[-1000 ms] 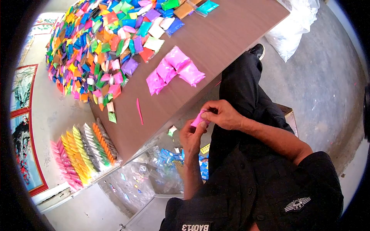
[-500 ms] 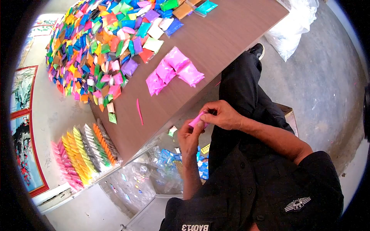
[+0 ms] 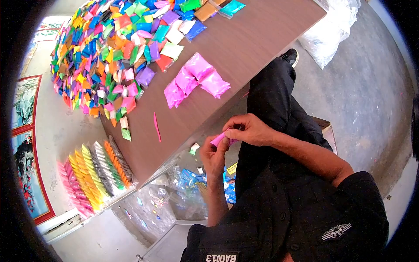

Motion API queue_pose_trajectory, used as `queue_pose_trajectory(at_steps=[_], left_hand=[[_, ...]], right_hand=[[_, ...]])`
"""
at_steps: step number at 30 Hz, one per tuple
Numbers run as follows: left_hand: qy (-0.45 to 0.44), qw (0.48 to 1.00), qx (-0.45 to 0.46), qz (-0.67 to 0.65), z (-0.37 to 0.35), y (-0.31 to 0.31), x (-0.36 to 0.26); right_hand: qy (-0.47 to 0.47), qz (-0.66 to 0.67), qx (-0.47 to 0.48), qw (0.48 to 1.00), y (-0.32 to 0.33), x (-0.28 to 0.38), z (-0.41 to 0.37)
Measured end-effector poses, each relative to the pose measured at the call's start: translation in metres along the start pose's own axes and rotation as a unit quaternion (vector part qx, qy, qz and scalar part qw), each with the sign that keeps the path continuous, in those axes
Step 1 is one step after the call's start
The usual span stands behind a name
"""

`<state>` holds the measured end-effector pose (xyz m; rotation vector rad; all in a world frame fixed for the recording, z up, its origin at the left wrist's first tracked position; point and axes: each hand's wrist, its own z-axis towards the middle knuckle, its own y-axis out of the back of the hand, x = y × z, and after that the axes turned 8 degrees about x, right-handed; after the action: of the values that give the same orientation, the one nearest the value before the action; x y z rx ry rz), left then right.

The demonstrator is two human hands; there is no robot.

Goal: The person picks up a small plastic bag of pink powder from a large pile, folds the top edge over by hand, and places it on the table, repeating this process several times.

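Note:
Between my two hands is a small pink packet, held over my lap beside the table edge. My left hand pinches its near left end between thumb and fingers. From the right, my right hand closes thumb and fingertips on its upper side, hiding part of it. Several larger shiny pink packets lie grouped on the brown table. A thin pink strip rests on the tabletop to their lower left.
A big heap of small colourful packets covers the table's far left. Rows of twisted colourful packs stand at the left corner. Below the edge are clear and blue plastic wrappers. A white plastic bag sits on the floor at upper right.
The pink packet has shifted slightly left and tilted a little in my fingers. Both hands keep their hold; the things on the table stay as they were.

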<state>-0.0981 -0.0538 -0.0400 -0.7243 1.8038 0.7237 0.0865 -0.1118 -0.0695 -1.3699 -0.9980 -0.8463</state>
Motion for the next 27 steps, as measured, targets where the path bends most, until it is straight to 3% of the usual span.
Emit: queue_pose_trajectory(at_steps=[6,11,16,23,27], left_hand=[[0.030,0.999,-0.009,-0.044,-0.001,-0.008,-0.003],[0.039,0.999,-0.018,-0.034,0.000,-0.006,-0.001],[-0.007,0.999,-0.033,-0.008,0.000,-0.001,-0.007],[0.022,0.999,-0.008,-0.032,-0.001,-0.002,-0.007],[0.021,0.999,-0.041,-0.021,-0.001,-0.003,-0.013]], right_hand=[[-0.007,-0.030,-0.060,0.998,-0.004,-0.002,-0.002],[0.010,-0.017,-0.047,0.999,-0.003,-0.002,-0.001],[0.009,-0.017,-0.019,1.000,-0.004,0.001,0.000],[-0.009,-0.014,-0.043,0.999,-0.003,-0.003,-0.001],[-0.013,-0.005,-0.039,0.999,-0.004,-0.004,0.000]])
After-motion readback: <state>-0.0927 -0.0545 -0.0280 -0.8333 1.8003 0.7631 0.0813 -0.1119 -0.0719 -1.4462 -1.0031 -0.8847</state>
